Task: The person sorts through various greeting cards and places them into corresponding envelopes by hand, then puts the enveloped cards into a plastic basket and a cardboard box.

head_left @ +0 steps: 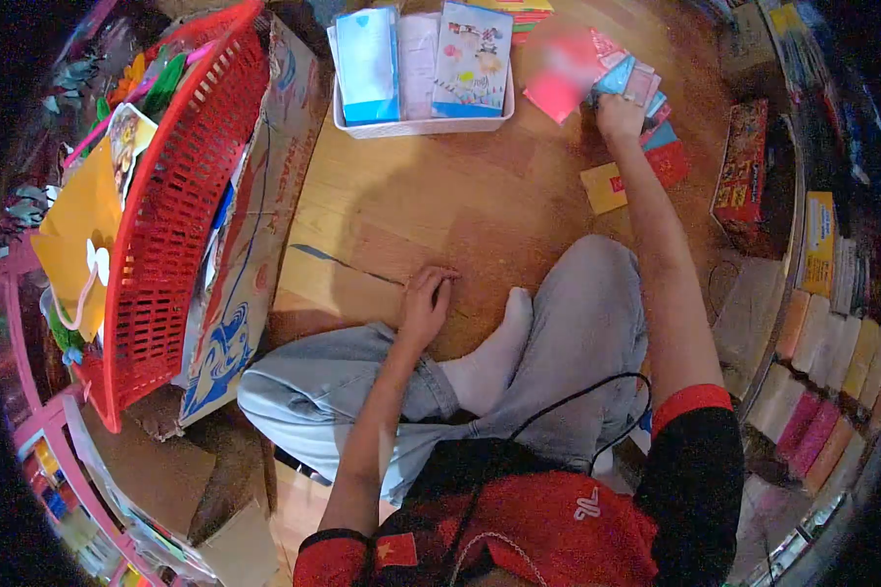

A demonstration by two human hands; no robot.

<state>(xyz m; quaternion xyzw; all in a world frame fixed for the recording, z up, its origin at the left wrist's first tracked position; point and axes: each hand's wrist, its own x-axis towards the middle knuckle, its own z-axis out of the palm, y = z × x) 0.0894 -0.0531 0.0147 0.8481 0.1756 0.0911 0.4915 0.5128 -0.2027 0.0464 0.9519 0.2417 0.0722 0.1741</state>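
My right hand (620, 119) reaches out over a loose pile of small coloured paper envelopes. Its fingers are closed at the edge of a light blue envelope (615, 78); the fingertips are partly hidden. Around it lie a pink-red envelope (554, 90), a pale pink one (641, 84), a red one (667, 163) and a yellow one (604, 188). Near my crossed legs, my left hand (426, 301) rests low over the wooden floor (362, 196), fingers apart and nothing in it.
Ahead stands a white basket (426, 125) of upright card packs. On the left, a red plastic basket (157, 264) of craft items leans beside a cardboard box (255, 235). A red box (742, 161) and stacked packs (817, 391) line the right side. A black cable (568, 396) crosses my lap.
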